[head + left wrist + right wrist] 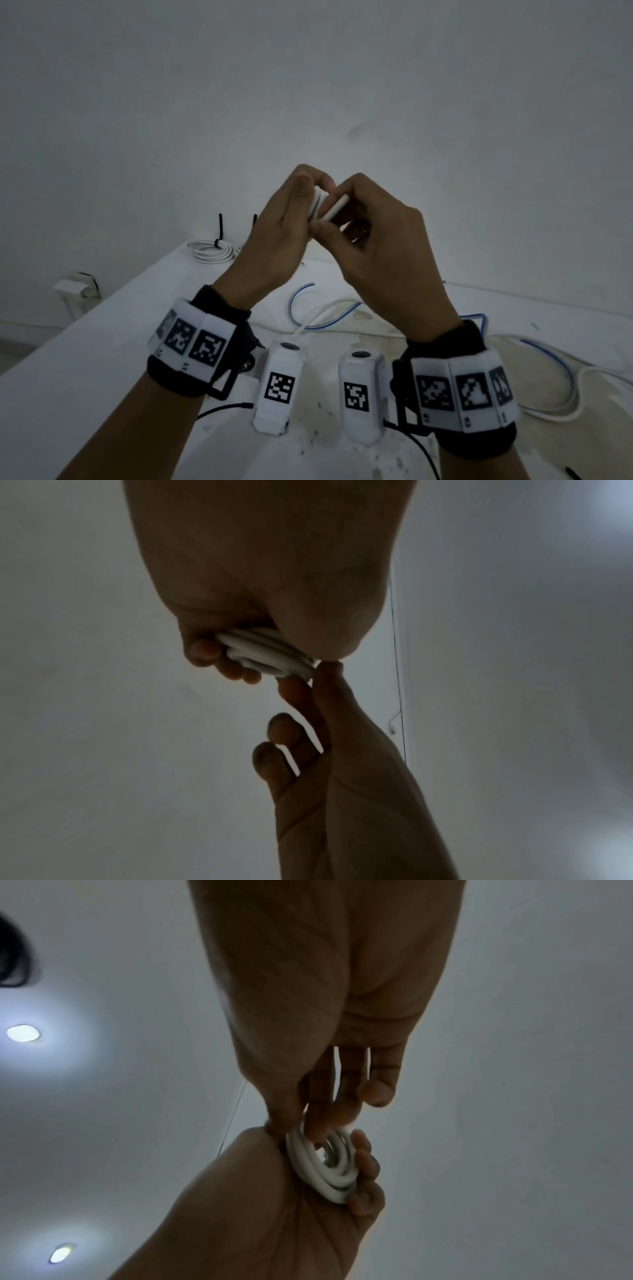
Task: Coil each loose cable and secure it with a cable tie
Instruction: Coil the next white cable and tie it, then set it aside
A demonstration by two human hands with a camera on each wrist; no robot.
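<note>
Both hands are raised above the white table (pixel 102 342). My left hand (pixel 310 193) grips a small coil of white cable (pixel 318 202) between thumb and curled fingers; the coil's loops show clearly in the left wrist view (pixel 270 656) and the right wrist view (pixel 329 1169). My right hand (pixel 334 219) meets it from the right and pinches the cable's straight white end (pixel 337 209) between thumb and forefinger, its other fingers touching the coil. No cable tie is visible in either hand.
A finished white coil (pixel 210 253) bound with a black tie lies at the table's far left, with upright black tie ends (pixel 221 226) beside it. Loose blue and white cables (pixel 303 308) (pixel 561 370) trail across the table's middle and right. The wall stands close behind.
</note>
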